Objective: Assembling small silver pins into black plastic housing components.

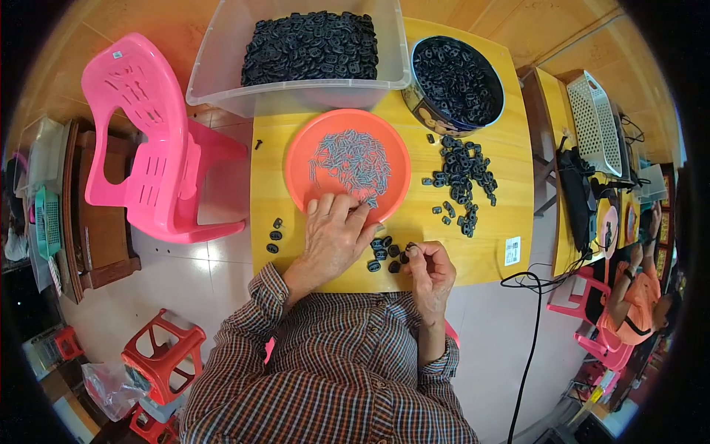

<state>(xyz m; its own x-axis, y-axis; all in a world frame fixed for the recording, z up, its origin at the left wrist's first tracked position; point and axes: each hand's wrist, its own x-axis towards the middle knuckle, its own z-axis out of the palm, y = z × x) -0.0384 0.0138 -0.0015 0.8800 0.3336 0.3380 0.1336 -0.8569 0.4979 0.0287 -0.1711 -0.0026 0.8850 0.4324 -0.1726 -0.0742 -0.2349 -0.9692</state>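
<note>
My left hand (334,235) reaches over the near rim of an orange plastic bowl (299,159). Its fingers are bent but slightly apart, with the tips by a spread of small grey screws (353,157) inside. Nothing shows in that hand. To the right, my right hand (431,275) pinches a small black plastic piece (411,248) between thumb and fingertips, just above the table's near edge. Several similar black pieces (378,255) lie between my hands. Three more black pieces (275,236) sit in a column left of my left hand.
A clear bin (310,95) and a round tin (436,122), both full of black pieces, stand at the back of the yellow table (488,255). Loose black pieces (462,170) lie below the tin. A pink chair (159,170) stands left; a black cable (534,325) hangs right. Another person (637,307) sits far right.
</note>
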